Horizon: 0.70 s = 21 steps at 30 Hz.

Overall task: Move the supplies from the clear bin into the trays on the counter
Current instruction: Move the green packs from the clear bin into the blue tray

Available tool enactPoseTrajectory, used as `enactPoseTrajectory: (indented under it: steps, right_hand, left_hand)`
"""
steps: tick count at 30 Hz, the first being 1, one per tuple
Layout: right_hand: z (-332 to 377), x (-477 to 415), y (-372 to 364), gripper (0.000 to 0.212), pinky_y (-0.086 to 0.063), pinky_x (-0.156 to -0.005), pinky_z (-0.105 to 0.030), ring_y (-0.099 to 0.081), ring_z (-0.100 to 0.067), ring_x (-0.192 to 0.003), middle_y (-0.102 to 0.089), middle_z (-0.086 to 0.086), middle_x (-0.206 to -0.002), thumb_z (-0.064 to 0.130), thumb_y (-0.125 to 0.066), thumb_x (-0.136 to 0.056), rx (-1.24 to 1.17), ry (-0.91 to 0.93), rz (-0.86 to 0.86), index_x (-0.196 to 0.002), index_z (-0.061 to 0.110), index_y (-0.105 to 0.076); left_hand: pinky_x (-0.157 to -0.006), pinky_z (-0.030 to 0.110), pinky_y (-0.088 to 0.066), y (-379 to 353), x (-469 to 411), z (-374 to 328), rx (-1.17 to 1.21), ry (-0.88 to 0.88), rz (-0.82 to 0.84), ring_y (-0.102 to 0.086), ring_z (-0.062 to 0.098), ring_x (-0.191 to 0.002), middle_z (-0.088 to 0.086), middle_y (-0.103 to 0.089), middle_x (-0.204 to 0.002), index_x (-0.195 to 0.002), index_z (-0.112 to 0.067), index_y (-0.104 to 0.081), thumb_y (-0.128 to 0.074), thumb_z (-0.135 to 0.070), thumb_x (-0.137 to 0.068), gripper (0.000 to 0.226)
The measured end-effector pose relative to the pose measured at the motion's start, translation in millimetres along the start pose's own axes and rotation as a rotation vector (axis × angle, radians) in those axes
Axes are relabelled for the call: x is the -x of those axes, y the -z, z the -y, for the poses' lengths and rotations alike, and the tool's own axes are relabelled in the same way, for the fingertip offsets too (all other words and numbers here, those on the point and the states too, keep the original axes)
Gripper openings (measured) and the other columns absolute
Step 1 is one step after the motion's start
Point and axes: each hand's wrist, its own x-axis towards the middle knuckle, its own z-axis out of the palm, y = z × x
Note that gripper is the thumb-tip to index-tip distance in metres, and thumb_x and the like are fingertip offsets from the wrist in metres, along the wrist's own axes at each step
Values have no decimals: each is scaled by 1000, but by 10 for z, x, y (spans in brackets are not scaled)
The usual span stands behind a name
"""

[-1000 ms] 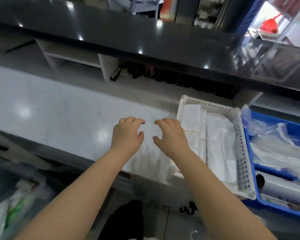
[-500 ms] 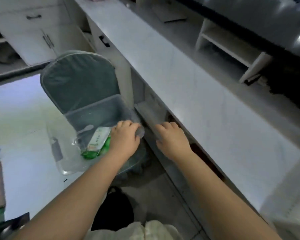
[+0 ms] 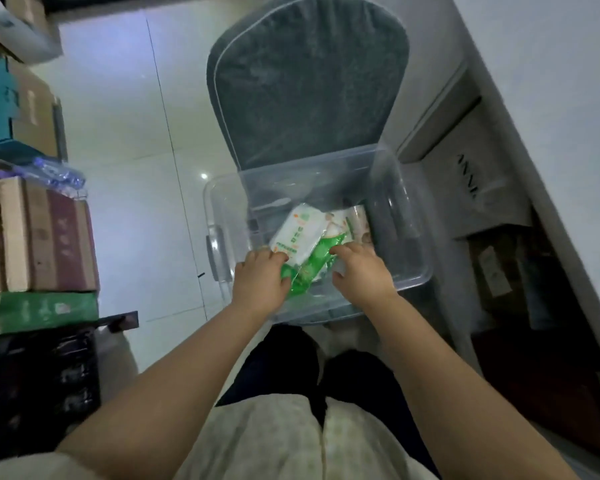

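Gripping packets point(image 3: 302, 233) in the clear bin point(image 3: 413, 216) are left hand point(image 3: 258, 282) and right hand point(image 3: 362, 275).

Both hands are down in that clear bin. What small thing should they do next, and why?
Probably lift the green-and-white packet out of the clear bin. The left hand pinches its near end, the right hand touches its green side, and it lies inside the bin, not yet taken out.
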Motion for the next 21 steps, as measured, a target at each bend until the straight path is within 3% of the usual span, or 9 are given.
enactPoseTrajectory:
  steps: [7,11,15,21]
  right_hand:
    - [-420,-834,-581,49,-40,-94,-43,-42,-33,-120,-52,-11,-130,16,-62,-82,110,34,226,-130,17,-50]
    - [-640,-1367,-904,48,-38,-91,-44,-41,-33,-119,-50,-11,-128,16,-59,-82,277,124,405,-128,18,-47]
    - [-968,-1739,-1157,57,-39,-91,-45,-41,-35,-120,-48,-13,-131,7,-61,-77,370,213,455,-130,20,-44]
    - [-1332,-1968,-1364,71,-27,-105,-54,-29,-38,-130,-36,-18,-143,2,-66,-68,404,433,394,-134,14,-42]
  left_hand:
    - [-86,42,-44,-641,-656,126,52,117,166,-47,33,-112,13,-55,-123,-125,-17,-55,-59,-29,-80,46]
    - [-89,43,-42,-1005,-1055,96,43,201,237,-43,36,-118,15,-50,-131,-134,-17,-46,-60,-32,-82,55]
    - [-91,47,-39,-1389,-1468,-4,66,299,381,-39,36,-122,15,-43,-135,-139,-21,-35,-62,-39,-82,65]
    - [-93,49,-40,-1787,-1855,-151,55,328,226,-38,36,-119,16,-35,-139,-144,-20,-27,-71,-29,-77,80]
